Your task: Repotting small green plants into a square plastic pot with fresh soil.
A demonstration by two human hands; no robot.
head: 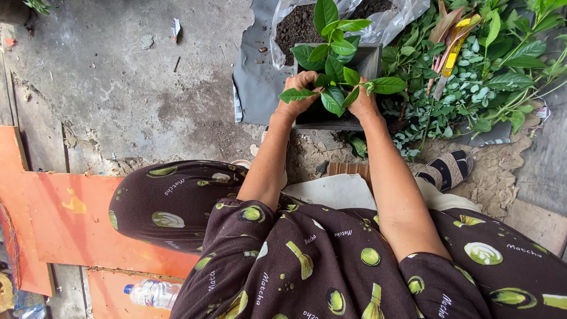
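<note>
Pressing down inside a grey pot [371,59], both hands [300,94] [362,101] cup the plant [334,56] base, fingers curled; soil bag [295,23] behind.

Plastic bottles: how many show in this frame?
1. A clear plastic bottle with a blue cap lies on its side on the orange board at lower left, far from both hands at the grey planter. Others may be hidden outside the view.

Off to the side there's a plastic water bottle [152,293] lying by orange boards [65,218], a striped sandal [449,169], and a yellow-handled tool [452,56] stuck among loose leafy cuttings [472,88].
</note>
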